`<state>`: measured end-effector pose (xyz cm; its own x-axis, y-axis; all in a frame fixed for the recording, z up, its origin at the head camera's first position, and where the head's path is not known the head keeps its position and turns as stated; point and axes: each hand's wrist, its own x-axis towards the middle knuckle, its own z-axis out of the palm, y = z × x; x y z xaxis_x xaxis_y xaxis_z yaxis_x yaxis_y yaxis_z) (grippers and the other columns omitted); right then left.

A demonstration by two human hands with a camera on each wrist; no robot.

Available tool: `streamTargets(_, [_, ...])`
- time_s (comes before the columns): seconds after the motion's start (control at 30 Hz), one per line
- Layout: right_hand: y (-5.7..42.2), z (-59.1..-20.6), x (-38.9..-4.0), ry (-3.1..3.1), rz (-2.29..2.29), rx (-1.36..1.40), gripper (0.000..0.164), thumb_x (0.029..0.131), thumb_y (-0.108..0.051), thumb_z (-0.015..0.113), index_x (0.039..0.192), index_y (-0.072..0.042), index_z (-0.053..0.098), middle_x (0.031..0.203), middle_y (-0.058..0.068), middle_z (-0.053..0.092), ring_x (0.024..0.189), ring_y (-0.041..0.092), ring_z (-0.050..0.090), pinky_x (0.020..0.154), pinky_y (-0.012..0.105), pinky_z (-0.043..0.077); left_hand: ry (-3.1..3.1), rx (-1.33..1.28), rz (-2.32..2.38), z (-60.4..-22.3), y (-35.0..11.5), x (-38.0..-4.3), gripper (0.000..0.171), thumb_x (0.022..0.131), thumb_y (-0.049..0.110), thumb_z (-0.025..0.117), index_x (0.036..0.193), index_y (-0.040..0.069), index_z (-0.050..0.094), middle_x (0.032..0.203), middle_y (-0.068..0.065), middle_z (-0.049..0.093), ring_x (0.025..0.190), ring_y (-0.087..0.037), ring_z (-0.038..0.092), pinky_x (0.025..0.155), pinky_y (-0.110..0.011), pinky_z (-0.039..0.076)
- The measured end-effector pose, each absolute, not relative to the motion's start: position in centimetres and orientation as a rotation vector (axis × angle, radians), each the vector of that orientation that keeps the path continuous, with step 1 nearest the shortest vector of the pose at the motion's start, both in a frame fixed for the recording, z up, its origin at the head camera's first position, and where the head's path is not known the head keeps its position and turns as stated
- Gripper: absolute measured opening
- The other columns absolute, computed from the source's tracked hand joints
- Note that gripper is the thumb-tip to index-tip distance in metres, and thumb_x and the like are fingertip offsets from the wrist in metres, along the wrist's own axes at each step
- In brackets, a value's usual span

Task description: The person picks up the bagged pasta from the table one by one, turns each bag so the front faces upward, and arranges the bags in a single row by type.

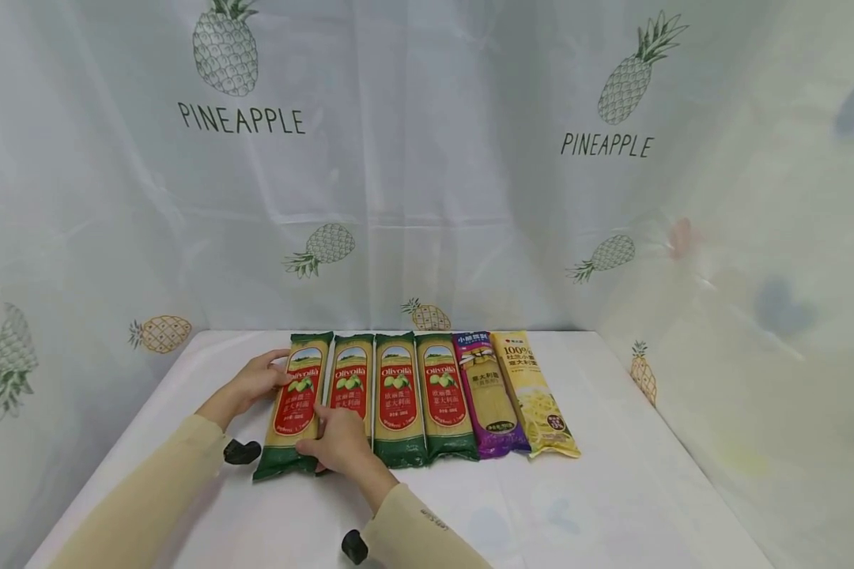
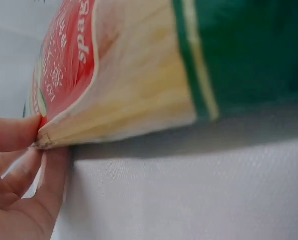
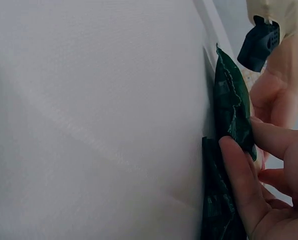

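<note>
At the left end of a row of pasta packets lies a green-ended spaghetti packet [image 1: 297, 407] with a red label, slightly tilted. My left hand [image 1: 262, 376] pinches its left edge, thumb above and fingers beneath, as the left wrist view shows with the packet [image 2: 134, 75] raised a little off the cloth at that edge. On the opposite side my right hand [image 1: 343, 441] grips the right edge near the bottom end. The right wrist view has my right hand [image 3: 273, 185] with its thumb and a finger on the green end [image 3: 233, 100]. My right hand partly covers the second spaghetti packet [image 1: 352, 379].
Two more matching spaghetti packets [image 1: 398, 403] [image 1: 444, 399] lie to the right, then a purple pasta packet [image 1: 491, 395] and a yellow one [image 1: 534, 395]. All rest on a white-covered table [image 1: 612, 506]. Pineapple-printed curtains [image 1: 427, 158] hang behind and at the sides.
</note>
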<state>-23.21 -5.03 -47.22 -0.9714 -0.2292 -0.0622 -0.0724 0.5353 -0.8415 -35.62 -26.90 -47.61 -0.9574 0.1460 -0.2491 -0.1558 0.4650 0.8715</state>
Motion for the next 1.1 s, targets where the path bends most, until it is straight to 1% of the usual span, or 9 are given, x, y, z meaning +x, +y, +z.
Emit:
streamTargets(0.17, [-5.03,-47.1,-23.25,2.628,-1.336,-0.274,0.074,0.09,-0.026,0.089,0.156,-0.016,0.057,0.067,-0.002,0.058,0.045,0.012,0.064,0.047,0.023,0.051,2.477,0.002,1.437,-47.79,-26.91,-35.91,0.075,0.104,0.012,0.062,0.168,0.003,0.023,0.133,-0.028,0.062,0.117,-0.034,0.065,0.107,-0.056,0.048])
streamTargets(0.33, [-4.88,-46.85,-23.17,2.665,-1.21,-0.352,0.077,0.092,-0.031,0.087,0.159,-0.015,0.053,0.09,0.002,0.059,0.047,0.009,0.062,0.052,0.021,0.05,2.519,0.008,1.386,-47.84,-26.77,-35.97,0.077,0.104,0.016,0.065,0.168,0.005,0.024,0.138,-0.029,0.059,0.12,-0.037,0.062,0.111,-0.06,0.043])
streamTargets(0.43, [-4.81,-46.75,-23.07,2.67,-1.184,-0.372,0.077,0.092,-0.031,0.086,0.159,-0.015,0.052,0.101,0.003,0.056,0.048,0.008,0.061,0.055,0.02,0.049,2.565,-0.011,1.355,-47.86,-26.71,-35.88,0.077,0.104,0.019,0.067,0.168,0.007,0.028,0.135,-0.029,0.056,0.117,-0.036,0.06,0.105,-0.055,0.048])
streamTargets(0.6, [-4.75,-46.72,-22.93,2.64,-1.216,-0.366,0.078,0.091,-0.028,0.087,0.159,-0.014,0.051,0.101,0.003,0.055,0.05,0.009,0.063,0.052,0.021,0.051,2.621,-0.023,1.324,-47.97,-26.8,-35.57,0.073,0.103,0.02,0.069,0.166,0.005,0.034,0.125,-0.023,0.058,0.108,-0.031,0.061,0.09,-0.04,0.055])
streamTargets(0.73, [-4.84,-46.7,-22.87,2.64,-1.228,-0.35,0.079,0.09,-0.028,0.088,0.159,-0.015,0.052,0.099,0.003,0.054,0.05,0.01,0.062,0.052,0.022,0.051,2.627,0.019,1.314,-47.79,-26.83,-35.3,0.071,0.105,0.018,0.066,0.165,0.001,0.032,0.126,-0.025,0.06,0.109,-0.032,0.064,0.088,-0.039,0.058])
streamTargets(0.83, [-4.95,-46.71,-22.82,2.669,-1.21,-0.35,0.078,0.09,-0.03,0.089,0.158,-0.015,0.054,0.096,0.001,0.053,0.049,0.009,0.061,0.053,0.021,0.05,2.64,0.012,1.294,-47.67,-26.74,-35.26,0.07,0.105,0.017,0.066,0.165,0.001,0.033,0.124,-0.023,0.061,0.107,-0.031,0.063,0.087,-0.039,0.058])
streamTargets(0.9, [-5.02,-46.68,-22.74,2.698,-1.184,-0.357,0.078,0.089,-0.031,0.089,0.157,-0.015,0.055,0.094,0.001,0.053,0.049,0.008,0.059,0.055,0.02,0.048,2.653,0.005,1.27,-47.53,-26.63,-35.26,0.07,0.105,0.017,0.066,0.164,0.0,0.033,0.123,-0.023,0.06,0.108,-0.032,0.062,0.089,-0.041,0.056])
streamTargets(1.0, [-5.08,-46.71,-22.64,2.735,-1.154,-0.366,0.077,0.089,-0.033,0.09,0.156,-0.014,0.056,0.096,0.001,0.054,0.052,0.006,0.057,0.059,0.019,0.047,2.682,-0.001,1.23,-47.19,-26.35,-35.16,0.068,0.105,0.017,0.065,0.163,0.0,0.034,0.123,-0.025,0.06,0.108,-0.034,0.059,0.09,-0.043,0.053])
streamTargets(1.1, [-5.14,-46.73,-22.55,2.752,-1.147,-0.369,0.076,0.088,-0.033,0.09,0.154,-0.014,0.058,0.101,0.002,0.057,0.054,0.006,0.055,0.06,0.019,0.046,2.695,-0.001,1.204,-47.18,-26.33,-35.26,0.068,0.105,0.017,0.066,0.162,-0.001,0.035,0.124,-0.026,0.06,0.108,-0.035,0.059,0.09,-0.044,0.053])
